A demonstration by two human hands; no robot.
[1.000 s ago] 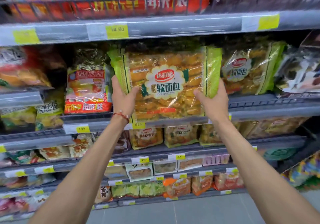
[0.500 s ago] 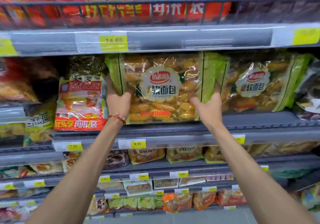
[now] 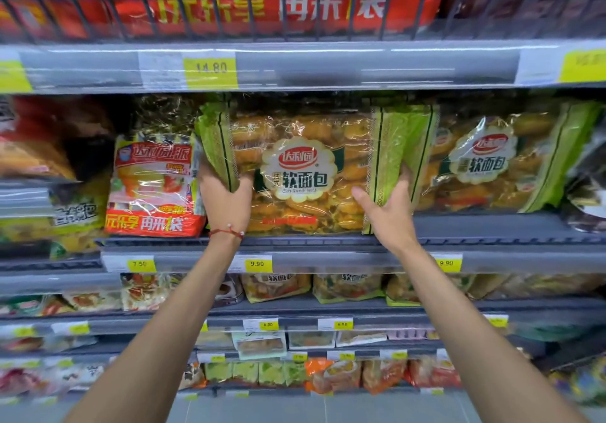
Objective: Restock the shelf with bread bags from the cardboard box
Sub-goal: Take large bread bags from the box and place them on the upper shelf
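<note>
While both arms reach up from below, a red-and-white snack bag (image 3: pixel 154 190) stands just left of the left hand (image 3: pixel 226 199), close against the bag that hand holds. The left hand, with a red string bracelet (image 3: pixel 228 233) at its wrist, grips the green left edge of the bread bag (image 3: pixel 305 173), thumb over the front and fingers hidden behind. The bread bag stands upright between the two hands, its bottom edge seemingly on the grey shelf (image 3: pixel 492 229). The right hand (image 3: pixel 390 213) grips the bag's green right edge, thumb laid on the clear front. Just right of that hand a second bread bag (image 3: pixel 498 163) of the same kind leans on the same shelf. Below the wrists, yellow price tags (image 3: pixel 256 263) line the shelf front.
</note>
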